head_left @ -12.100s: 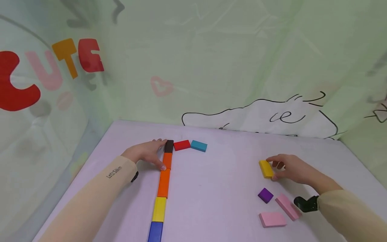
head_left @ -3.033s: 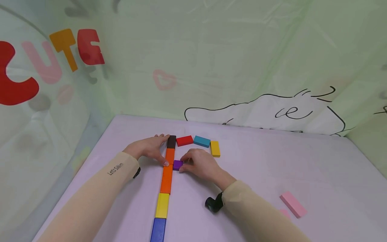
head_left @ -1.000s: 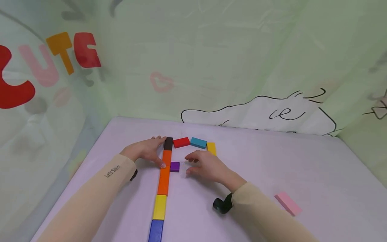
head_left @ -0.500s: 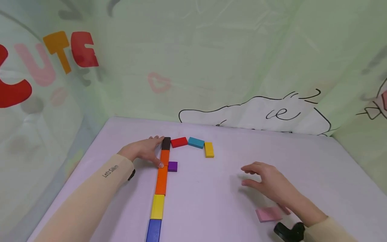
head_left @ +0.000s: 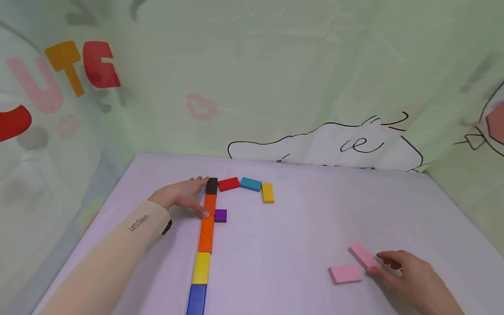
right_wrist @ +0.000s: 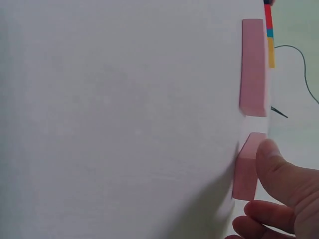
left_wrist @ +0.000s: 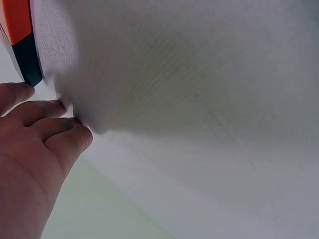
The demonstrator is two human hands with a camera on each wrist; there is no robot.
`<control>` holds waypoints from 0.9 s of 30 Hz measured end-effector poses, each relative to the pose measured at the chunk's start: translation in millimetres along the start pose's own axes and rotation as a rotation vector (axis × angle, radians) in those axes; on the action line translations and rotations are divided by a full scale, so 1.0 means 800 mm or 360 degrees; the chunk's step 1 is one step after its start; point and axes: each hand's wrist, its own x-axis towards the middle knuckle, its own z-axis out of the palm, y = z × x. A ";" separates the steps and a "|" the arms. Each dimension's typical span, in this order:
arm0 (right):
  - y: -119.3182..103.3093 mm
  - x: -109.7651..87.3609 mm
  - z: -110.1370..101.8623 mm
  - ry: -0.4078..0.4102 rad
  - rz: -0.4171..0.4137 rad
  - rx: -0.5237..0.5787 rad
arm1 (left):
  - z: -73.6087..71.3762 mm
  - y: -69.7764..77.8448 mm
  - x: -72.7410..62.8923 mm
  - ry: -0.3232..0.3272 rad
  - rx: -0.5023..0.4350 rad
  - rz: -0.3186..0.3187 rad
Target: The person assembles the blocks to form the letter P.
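In the head view a column of wooden blocks runs toward me: a black block (head_left: 211, 186), orange blocks (head_left: 206, 234), a yellow block (head_left: 202, 267) and a blue block (head_left: 196, 300). My left hand (head_left: 182, 193) rests on its left side, a fingertip at the black block and the thumb on the orange. A small purple block (head_left: 221, 215) adjoins the column's right side. At the right, my right hand (head_left: 413, 275) is at a slanted pink block (head_left: 363, 257); the thumb touches its near end, and the index fingertip appears slightly apart from it. Another pink block (head_left: 345, 274) lies just left.
From the black block, a red block (head_left: 229, 184), a teal block (head_left: 250, 184) and an upright-turned yellow block (head_left: 267, 193) extend rightward in an arc. All lie on a pale lilac tabletop (head_left: 287, 245). A greenish printed curtain (head_left: 275, 78) stands behind.
The yellow block was carried from the right to beside the teal one. The purple block was set against the column and released. My right hand moved right to the pink blocks; my left stayed.
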 end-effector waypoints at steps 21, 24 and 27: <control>0.009 0.020 -0.003 0.0182 -0.0162 0.0071 | -0.001 -0.001 -0.003 0.0010 0.0010 0.0004; 0.006 0.035 -0.008 0.0171 -0.0235 0.0092 | -0.001 -0.001 -0.002 0.0008 0.0012 0.0005; -0.004 0.050 -0.012 0.0145 -0.0294 0.0117 | -0.001 -0.001 -0.002 0.0004 0.0006 -0.0001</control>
